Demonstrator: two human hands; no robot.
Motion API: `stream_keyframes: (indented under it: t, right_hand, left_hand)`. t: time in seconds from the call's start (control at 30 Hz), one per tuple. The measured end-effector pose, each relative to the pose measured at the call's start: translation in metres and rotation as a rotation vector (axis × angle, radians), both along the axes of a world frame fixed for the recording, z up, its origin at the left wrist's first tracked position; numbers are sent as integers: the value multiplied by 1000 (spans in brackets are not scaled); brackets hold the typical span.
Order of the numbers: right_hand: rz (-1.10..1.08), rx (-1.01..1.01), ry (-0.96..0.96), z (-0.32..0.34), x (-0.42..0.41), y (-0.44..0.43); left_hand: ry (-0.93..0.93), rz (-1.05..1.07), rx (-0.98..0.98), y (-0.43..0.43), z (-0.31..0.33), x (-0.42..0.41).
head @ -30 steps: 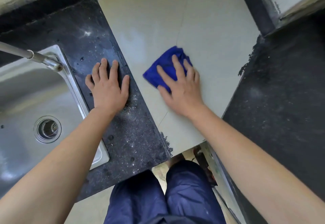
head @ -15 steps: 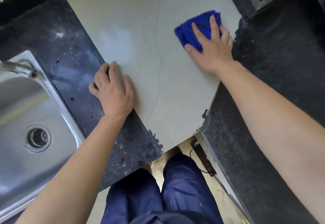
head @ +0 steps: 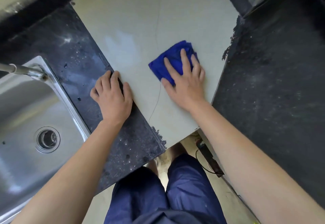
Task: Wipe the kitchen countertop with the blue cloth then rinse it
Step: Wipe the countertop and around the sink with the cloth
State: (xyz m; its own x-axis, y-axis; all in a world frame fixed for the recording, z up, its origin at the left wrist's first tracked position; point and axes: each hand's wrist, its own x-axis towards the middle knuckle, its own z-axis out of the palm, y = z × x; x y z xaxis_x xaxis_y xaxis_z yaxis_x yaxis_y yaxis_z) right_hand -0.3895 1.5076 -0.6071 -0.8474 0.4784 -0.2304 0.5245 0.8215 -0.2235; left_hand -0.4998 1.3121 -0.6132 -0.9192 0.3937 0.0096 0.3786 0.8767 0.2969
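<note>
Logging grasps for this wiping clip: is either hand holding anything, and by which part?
Nothing gripped: the right hand presses flat on the blue cloth, near side; the left hand rests on the countertop.

Single head-worn wide-angle view, steeply downward and close over countertop and sink, edges perhaps distorted.

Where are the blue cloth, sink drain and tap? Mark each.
blue cloth (head: pixel 175 48), head view, bare upper fold.
sink drain (head: pixel 47 139), head view, strainer centre.
tap (head: pixel 24 69), head view, spout tube.
</note>
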Motion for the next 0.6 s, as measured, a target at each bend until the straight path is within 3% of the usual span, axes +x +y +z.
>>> stream_keyframes:
  t: [0.13,0.23,0.43,0.53,0.6]
  right_hand:
    - [93,-3,-56,9,98,-46]
    - [123,2,-81,12,128,-22]
    - [-288,35,-122,12,52,67]
    - [-436,37,-141,10,17,61]
    - [-418,62,-116,8,14,24]
  left_hand:
    - [-9,-17,17,0,1,-1]
    - [-12,-32,28,-4,1,0]
    - [-52,-81,0,-40,8,18]
    - [-41,-81,-31,-71,10,25]
    - [-18,-66,-54,-93,10,28]
